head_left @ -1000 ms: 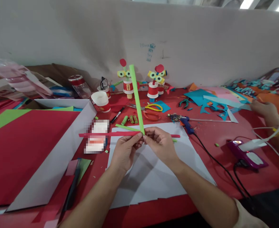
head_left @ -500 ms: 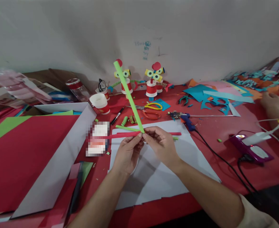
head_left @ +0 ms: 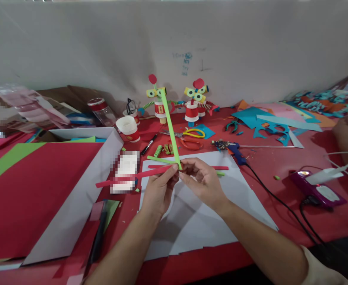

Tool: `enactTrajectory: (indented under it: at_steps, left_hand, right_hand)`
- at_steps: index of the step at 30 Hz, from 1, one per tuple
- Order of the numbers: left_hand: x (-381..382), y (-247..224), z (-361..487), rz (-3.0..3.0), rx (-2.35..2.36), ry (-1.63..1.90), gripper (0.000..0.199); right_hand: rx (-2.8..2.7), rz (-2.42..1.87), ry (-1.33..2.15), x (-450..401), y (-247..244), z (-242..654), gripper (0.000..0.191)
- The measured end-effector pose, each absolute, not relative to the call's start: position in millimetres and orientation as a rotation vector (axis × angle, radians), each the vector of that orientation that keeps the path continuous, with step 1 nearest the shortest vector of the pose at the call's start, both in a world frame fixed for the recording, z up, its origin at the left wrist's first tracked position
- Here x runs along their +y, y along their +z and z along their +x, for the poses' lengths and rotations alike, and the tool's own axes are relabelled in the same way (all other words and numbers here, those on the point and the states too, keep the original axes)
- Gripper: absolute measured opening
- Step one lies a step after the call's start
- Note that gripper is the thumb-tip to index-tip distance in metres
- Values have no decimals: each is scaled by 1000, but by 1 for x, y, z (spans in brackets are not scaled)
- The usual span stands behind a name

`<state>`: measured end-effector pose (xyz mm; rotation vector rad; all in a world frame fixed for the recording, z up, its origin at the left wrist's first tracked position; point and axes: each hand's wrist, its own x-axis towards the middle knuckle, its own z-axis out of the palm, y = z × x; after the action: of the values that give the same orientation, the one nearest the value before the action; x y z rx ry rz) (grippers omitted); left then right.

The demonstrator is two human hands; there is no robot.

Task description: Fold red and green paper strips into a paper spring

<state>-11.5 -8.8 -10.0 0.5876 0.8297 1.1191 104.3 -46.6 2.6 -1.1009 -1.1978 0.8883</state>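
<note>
We can't make out the exact join where the long, flat, bright-green paper strip (head_left: 171,130) meets the long, flat, red paper strip (head_left: 138,174); fingertips cover it. Pale rectangular object (head_left: 125,168) on the left is pixelated, so we can't name it. Another person's hand (head_left: 347,132) is cut off at the right edge. Green strip's top partly covers the left paper-cup figure with yellow tube eyes (head_left: 159,107).

Grip: we have the left hand (head_left: 159,192) pinching the strips' meeting ends between thumb and finger, no gap showing. Right hand (head_left: 205,184) has thumb and forefinger at the same spot, other fingers curled; we can't tell whether it pinches or only touches. Both strips are held over the stacked white paper sheets (head_left: 197,221), green one tilted up and away, red one running out left over the pixelated object.

Materials: we note a second flat red strip (head_left: 220,168) and a narrow green strip (head_left: 159,159) passing behind the hands, ridged accordion-folded green paper (head_left: 158,151), and a blue plastic glue gun (head_left: 237,153) with a black cord, all on a smooth red tabletop (head_left: 126,237)
</note>
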Motion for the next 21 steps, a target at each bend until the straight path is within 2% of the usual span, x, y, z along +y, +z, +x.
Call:
enactTrajectory:
  at_steps: [6,12,21]
  left_hand:
    - [-12,-10,-9,704,799,1115,12]
    - [-8,-6,-19,859,804,980,15]
    - [0,-16,-19,659,801,947,18]
  right_hand:
    - [-1081,-1128,950,-44,0,104,11]
    - [-957,-1048,1077,-37,-3,111,11]
    - [-874,-1046,1178,-34,-7,105,11]
